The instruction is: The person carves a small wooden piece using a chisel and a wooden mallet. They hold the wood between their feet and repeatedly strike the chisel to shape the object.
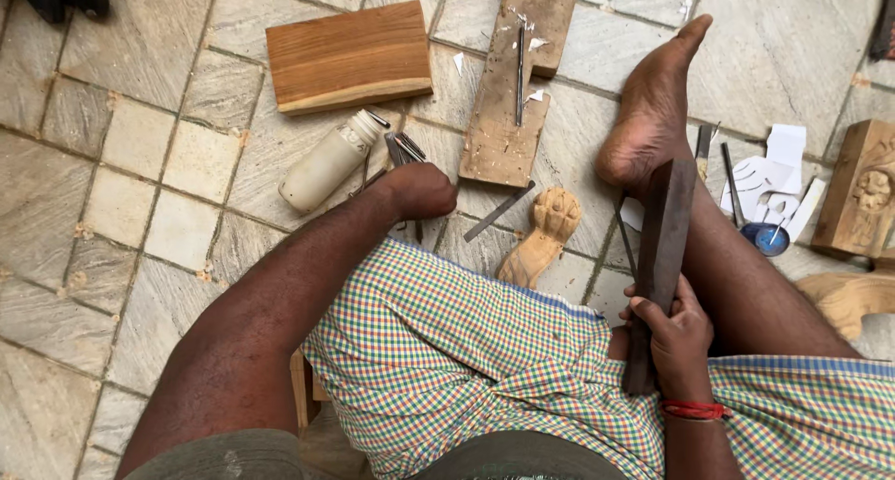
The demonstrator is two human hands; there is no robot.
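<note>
My left hand (419, 191) reaches out over the stone floor and is curled into a fist around a thin metal chisel (403, 150), one of several lying beside a white plastic bottle (328, 163). My right hand (676, 329), with a red thread at the wrist, grips the lower part of a long dark wooden bar (667, 221) that leans along my right shin. A carved pale wooden paw-shaped leg (545, 233) lies on the floor between my two hands, touching neither.
A worn plank (503, 107) with a slim chisel (520, 75) on it lies ahead, with a brown wood block (347, 56) to its left. Another loose chisel (499, 212) lies near the carving. At right are paper templates (764, 172), a blue lid (770, 239) and a carved wooden block (862, 191).
</note>
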